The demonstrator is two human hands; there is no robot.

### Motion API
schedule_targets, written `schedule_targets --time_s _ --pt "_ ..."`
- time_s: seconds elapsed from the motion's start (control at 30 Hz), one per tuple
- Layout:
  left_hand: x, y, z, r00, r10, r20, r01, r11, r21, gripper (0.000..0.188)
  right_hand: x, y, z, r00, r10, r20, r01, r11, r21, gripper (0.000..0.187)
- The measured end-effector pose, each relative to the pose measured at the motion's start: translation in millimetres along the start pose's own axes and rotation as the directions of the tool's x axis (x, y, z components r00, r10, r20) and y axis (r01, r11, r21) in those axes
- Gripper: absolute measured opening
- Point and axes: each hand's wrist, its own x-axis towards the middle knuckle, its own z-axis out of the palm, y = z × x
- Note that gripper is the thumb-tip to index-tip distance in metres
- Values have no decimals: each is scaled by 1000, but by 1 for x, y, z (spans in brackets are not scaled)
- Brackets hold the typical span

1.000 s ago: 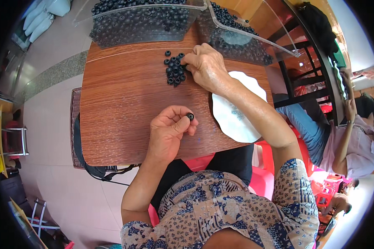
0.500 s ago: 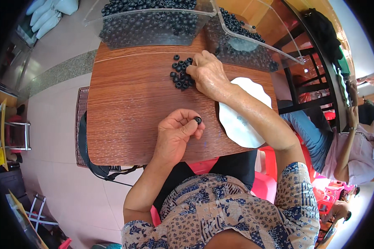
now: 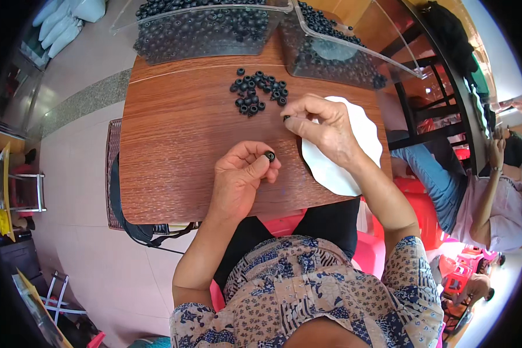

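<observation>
Between thumb and fingertips my left hand point(image 3: 235, 177) pinches a black bead-like piece point(image 3: 269, 156) with a hole, held over the near middle of the table. My right hand point(image 3: 327, 130) is closed in a pinch on another small black piece point(image 3: 286, 118), mostly covered by the fingers. It hovers over the left edge of a white plate-like sheet with a scalloped rim point(image 3: 362, 124). Beyond both hands, a loose cluster of the same black bead-like pieces point(image 3: 251, 93) lies on the brown wooden table point(image 3: 174, 139).
Two clear plastic bins, one at the back left point(image 3: 209, 51) and one at the back right point(image 3: 325, 66), hold many black pieces. A person in jeans point(image 3: 429, 168) sits at the right by a dark frame. A bag with a black strap point(image 3: 122, 203) hangs at the table's left edge.
My right hand has come from the cluster toward me and right, now with a small black piece in its pinch. The cluster looks more spread. My left hand keeps its piece, nearly still.
</observation>
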Motion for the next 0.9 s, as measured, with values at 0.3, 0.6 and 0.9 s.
schedule_targets --time_s 0.3,0.6,0.9 --pt "-2 2 7 1000 -13 9 13 1000 -4 14 -40 -8 2 978 207 13 -195 897 397 15" --pt "-10 -3 25 998 -25 62 26 999 -23 16 -67 -13 7 983 182 5 -157 830 535 14" --pt "-18 -10 29 996 -61 61 63 997 -39 16 -81 -20 -1 977 212 9 -178 795 579 13"
